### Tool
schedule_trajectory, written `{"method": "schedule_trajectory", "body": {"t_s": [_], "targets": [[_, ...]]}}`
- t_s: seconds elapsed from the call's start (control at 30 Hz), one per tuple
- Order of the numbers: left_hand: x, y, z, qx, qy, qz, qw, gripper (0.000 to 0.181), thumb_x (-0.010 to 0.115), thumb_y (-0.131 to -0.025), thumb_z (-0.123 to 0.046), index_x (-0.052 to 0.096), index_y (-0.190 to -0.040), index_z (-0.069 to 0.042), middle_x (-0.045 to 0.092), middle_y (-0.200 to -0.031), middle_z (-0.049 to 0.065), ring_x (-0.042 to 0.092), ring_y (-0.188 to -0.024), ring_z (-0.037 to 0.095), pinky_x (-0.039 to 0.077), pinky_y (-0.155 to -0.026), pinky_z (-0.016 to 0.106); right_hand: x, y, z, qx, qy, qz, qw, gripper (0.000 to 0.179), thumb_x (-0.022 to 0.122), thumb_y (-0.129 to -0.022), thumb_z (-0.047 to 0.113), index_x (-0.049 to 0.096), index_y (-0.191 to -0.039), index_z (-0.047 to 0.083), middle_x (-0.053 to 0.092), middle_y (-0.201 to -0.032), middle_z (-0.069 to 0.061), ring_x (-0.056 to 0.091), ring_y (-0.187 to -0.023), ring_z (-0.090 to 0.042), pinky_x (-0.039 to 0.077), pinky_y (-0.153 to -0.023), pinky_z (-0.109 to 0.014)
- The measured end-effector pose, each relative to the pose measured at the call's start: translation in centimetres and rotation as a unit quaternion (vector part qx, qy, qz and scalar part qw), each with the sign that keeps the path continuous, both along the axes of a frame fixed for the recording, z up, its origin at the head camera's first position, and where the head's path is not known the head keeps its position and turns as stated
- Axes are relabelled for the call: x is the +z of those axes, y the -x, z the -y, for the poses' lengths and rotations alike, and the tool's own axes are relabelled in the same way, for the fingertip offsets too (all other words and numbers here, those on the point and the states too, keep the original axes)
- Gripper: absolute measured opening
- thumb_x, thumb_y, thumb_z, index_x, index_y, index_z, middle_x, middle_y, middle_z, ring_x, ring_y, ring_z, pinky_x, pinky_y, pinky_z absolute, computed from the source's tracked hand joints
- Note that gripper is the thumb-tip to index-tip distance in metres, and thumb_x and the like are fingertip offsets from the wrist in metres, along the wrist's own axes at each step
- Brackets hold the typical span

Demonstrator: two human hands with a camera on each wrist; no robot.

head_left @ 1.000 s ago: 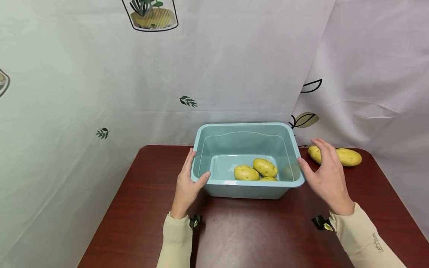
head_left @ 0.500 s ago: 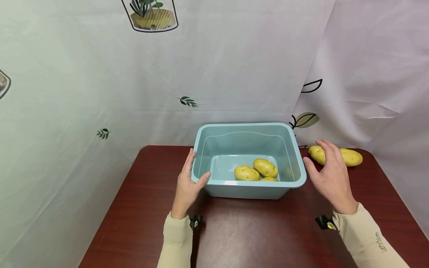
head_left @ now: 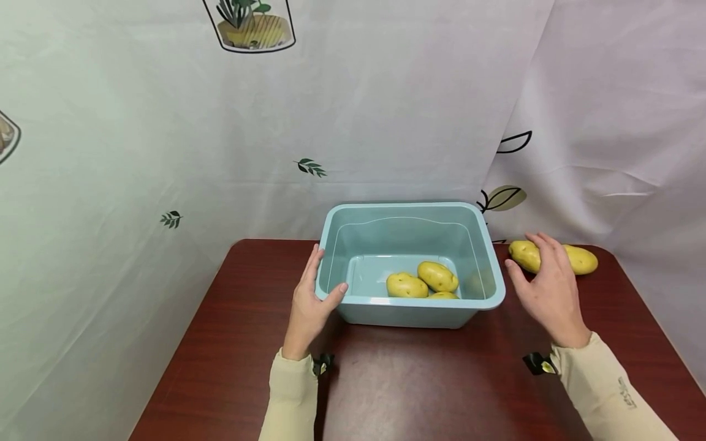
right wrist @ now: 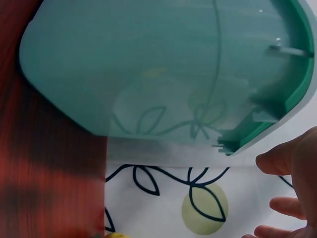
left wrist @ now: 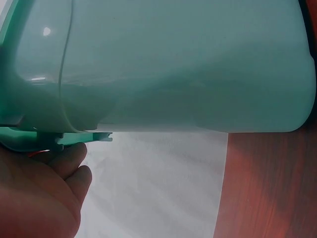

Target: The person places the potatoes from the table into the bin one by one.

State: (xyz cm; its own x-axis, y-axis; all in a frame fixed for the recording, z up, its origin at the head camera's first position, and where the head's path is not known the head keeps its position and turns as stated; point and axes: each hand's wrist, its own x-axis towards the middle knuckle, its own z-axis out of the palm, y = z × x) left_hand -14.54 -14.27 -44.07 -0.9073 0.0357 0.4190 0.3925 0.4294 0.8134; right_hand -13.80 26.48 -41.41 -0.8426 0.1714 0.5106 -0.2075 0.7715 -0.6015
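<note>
A light blue plastic basin [head_left: 399,315] stands on the table, with two potatoes [head_left: 437,277] and part of a third showing inside. My left hand [head_left: 307,309] holds its front left corner, thumb over the rim and fingers along the left side. In the left wrist view, those fingers [left wrist: 69,161] meet the underside of the rim. Apart from the basin's right side, my right hand [head_left: 551,294] hovers with spread, slightly bent fingers and holds nothing. Behind it lie yellow potatoes [head_left: 581,260], partly covered by the fingers. A yellow bit of potato [right wrist: 118,235] edges into the right wrist view.
The dark red-brown table [head_left: 408,380] has rounded back corners. A pale printed cloth [head_left: 386,122] hangs right behind the basin and along the left and right sides. Black straps sit at both wrists.
My right hand has moved right, away from the basin's rim and towards the potatoes on the table. The left hand and the basin stay put.
</note>
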Motion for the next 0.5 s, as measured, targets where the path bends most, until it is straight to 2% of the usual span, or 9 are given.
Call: {"method": "schedule_trajectory", "body": {"t_s": [0.33,0.5], "targets": [[0.0,0.0,-0.1,0.0,0.0,-0.002,1.0,0.077,0.074,-0.091,-0.032,0.037,-0.156,-0.013,0.028,-0.163,-0.009,0.029,-0.148,0.015,0.029,-0.115,0.053,-0.7,0.5,-0.8,-0.009,-0.002,0.008,0.9999,0.058,0.071,-0.089,0.014,0.051,-0.139,-0.006,0.042,-0.146,-0.03,0.04,-0.132,-0.05,0.032,-0.105,-0.065],[0.0,0.0,-0.1,0.0,0.0,-0.007,1.0,0.077,0.075,-0.09,-0.027,0.037,-0.156,-0.012,0.028,-0.163,-0.007,0.03,-0.148,0.018,0.029,-0.114,0.054,-1.2,0.9,-1.2,-0.013,-0.007,0.016,0.9998,0.057,0.071,-0.089,0.014,0.051,-0.138,-0.008,0.041,-0.146,-0.031,0.039,-0.132,-0.051,0.032,-0.104,-0.066]]}}
